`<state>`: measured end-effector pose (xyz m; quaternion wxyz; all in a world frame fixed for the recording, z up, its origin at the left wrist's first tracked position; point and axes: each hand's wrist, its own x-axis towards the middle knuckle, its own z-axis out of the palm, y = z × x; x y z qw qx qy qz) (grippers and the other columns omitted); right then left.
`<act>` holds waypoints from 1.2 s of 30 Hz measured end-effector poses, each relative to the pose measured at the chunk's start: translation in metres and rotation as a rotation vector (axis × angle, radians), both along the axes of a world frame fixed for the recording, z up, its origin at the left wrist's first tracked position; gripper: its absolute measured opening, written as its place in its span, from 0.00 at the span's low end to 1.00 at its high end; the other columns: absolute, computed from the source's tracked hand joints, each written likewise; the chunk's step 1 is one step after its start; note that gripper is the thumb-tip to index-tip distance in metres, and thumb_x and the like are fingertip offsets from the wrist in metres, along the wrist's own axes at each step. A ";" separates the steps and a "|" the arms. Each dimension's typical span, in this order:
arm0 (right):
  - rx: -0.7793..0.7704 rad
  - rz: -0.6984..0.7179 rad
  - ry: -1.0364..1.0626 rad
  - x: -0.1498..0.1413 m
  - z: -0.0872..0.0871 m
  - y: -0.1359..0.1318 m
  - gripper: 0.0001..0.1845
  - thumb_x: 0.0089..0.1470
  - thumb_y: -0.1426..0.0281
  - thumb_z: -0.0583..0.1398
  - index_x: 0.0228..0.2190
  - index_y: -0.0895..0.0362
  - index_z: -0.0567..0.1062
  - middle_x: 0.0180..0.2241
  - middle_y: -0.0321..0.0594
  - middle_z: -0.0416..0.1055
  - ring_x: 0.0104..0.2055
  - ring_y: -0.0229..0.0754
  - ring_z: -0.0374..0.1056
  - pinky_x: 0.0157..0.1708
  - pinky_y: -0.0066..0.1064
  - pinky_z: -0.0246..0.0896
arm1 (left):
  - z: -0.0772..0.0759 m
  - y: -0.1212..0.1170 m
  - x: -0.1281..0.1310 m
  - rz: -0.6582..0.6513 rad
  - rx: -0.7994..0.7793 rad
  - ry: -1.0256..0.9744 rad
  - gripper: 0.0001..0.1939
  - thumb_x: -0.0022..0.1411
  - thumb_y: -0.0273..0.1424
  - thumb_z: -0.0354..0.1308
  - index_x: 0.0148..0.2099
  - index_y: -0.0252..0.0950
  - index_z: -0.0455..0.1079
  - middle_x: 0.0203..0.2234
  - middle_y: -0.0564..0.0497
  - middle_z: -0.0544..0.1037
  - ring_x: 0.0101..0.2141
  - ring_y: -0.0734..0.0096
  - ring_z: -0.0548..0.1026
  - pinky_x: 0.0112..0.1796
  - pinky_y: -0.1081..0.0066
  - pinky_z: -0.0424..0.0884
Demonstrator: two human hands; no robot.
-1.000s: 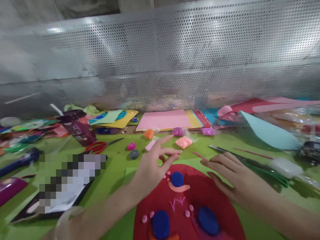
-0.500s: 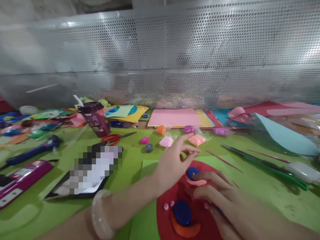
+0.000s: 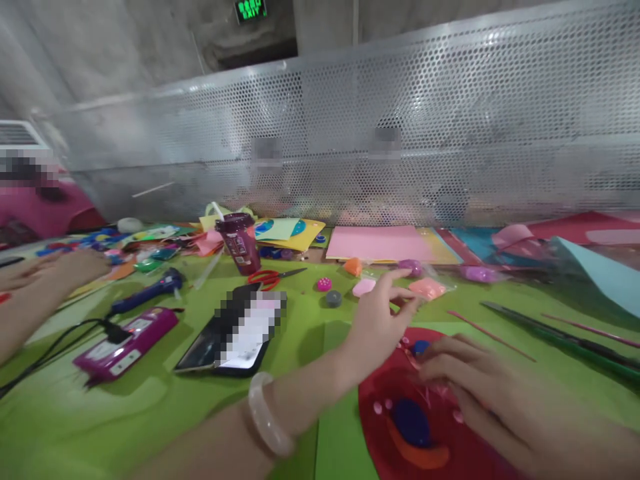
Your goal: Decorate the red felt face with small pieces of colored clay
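A red rounded piece [image 3: 373, 413], decorated with dark blue ovals [image 3: 411, 422], an orange curved strip [image 3: 417, 456] and small pink dots [image 3: 378, 408], lies on a green sheet [image 3: 336, 400]. Over its upper edge, my left hand [image 3: 373, 327] hovers with thumb and a finger pinched; whatever is between the tips is too small to make out. My right hand [image 3: 493, 387] rests over the right side of the red piece, its bent fingers apart and their tips near the upper blue oval. That hand is slightly blurred and covers part of the decoration.
Clay packets [image 3: 427, 288], red scissors [image 3: 265, 279], a lidded cup [image 3: 240, 243], a phone [image 3: 250, 340] and a purple power strip [image 3: 127, 347] surround the work. Green-handled scissors [image 3: 555, 341] lie right. Another person's hand [image 3: 83, 268] is far left. A perforated metal panel [image 3: 350, 147] stands behind.
The view has swung left and up, bringing in an exit sign and another person at the left. My right fingers have shifted over the upper blue oval, hiding more of it.
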<state>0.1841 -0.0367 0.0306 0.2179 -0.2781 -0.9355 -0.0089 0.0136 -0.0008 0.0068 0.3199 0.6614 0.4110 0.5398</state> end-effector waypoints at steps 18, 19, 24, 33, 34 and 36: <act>0.212 -0.107 0.326 0.009 -0.005 0.033 0.10 0.57 0.68 0.53 0.34 0.54 0.74 0.34 0.41 0.73 0.37 0.41 0.70 0.37 0.33 0.68 | -0.002 -0.006 0.006 -0.211 -0.132 -0.071 0.18 0.60 0.26 0.51 0.54 0.36 0.61 0.33 0.47 0.79 0.30 0.70 0.76 0.33 0.69 0.71; 0.224 -0.108 0.335 0.009 -0.005 0.032 0.10 0.57 0.68 0.53 0.33 0.54 0.74 0.34 0.41 0.72 0.37 0.40 0.70 0.36 0.32 0.68 | -0.001 -0.007 0.007 -0.224 -0.140 -0.068 0.18 0.61 0.26 0.51 0.53 0.36 0.61 0.32 0.48 0.79 0.31 0.69 0.76 0.34 0.69 0.71; 0.226 -0.119 0.362 0.012 -0.008 0.027 0.12 0.57 0.68 0.52 0.29 0.53 0.75 0.30 0.39 0.72 0.32 0.39 0.70 0.32 0.30 0.69 | 0.003 -0.013 0.010 -0.269 -0.202 -0.060 0.17 0.59 0.25 0.52 0.51 0.36 0.64 0.27 0.50 0.78 0.32 0.68 0.77 0.36 0.67 0.71; 0.268 -0.131 0.398 0.010 -0.010 0.019 0.14 0.58 0.67 0.52 0.28 0.54 0.76 0.31 0.40 0.72 0.32 0.37 0.71 0.33 0.23 0.68 | 0.003 -0.013 0.005 -0.367 -0.289 -0.115 0.18 0.57 0.27 0.56 0.51 0.34 0.65 0.29 0.47 0.80 0.33 0.67 0.78 0.38 0.66 0.71; 0.273 -0.124 0.399 0.010 -0.010 0.020 0.14 0.58 0.67 0.52 0.27 0.54 0.75 0.30 0.40 0.71 0.31 0.36 0.71 0.33 0.23 0.68 | 0.003 -0.013 0.005 -0.368 -0.298 -0.119 0.18 0.57 0.27 0.57 0.51 0.35 0.65 0.29 0.47 0.80 0.33 0.67 0.78 0.38 0.66 0.71; 0.287 -0.109 0.386 0.010 -0.010 0.022 0.14 0.58 0.68 0.52 0.27 0.55 0.75 0.29 0.40 0.71 0.30 0.36 0.70 0.31 0.23 0.68 | 0.004 -0.013 0.006 -0.365 -0.318 -0.134 0.18 0.57 0.26 0.56 0.51 0.35 0.65 0.29 0.47 0.80 0.33 0.67 0.78 0.37 0.65 0.71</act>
